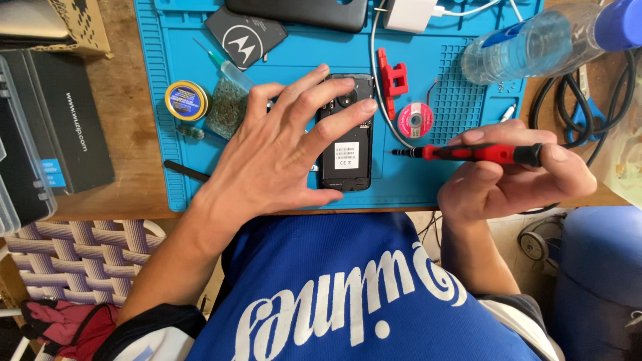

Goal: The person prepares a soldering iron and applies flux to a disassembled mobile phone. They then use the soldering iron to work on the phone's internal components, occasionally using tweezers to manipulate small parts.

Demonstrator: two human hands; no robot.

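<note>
A black phone (348,157) with its back cover off lies on the blue work mat (414,184) near the table's front edge. My left hand (277,157) rests on it with fingers spread, fingertips on the phone's top and left side, thumb at its lower edge. To the right, my right hand (511,177) grips a red and black screwdriver (478,153) held level, its tip pointing left a short way from the phone's right side.
On the mat lie a red plastic tool (393,79), a red solder-wick reel (415,120), a round yellow tin (186,100), a black phone battery (245,37), another dark phone (301,12) and a white charger (410,13). A clear bottle (528,48) and black box (67,120) flank it.
</note>
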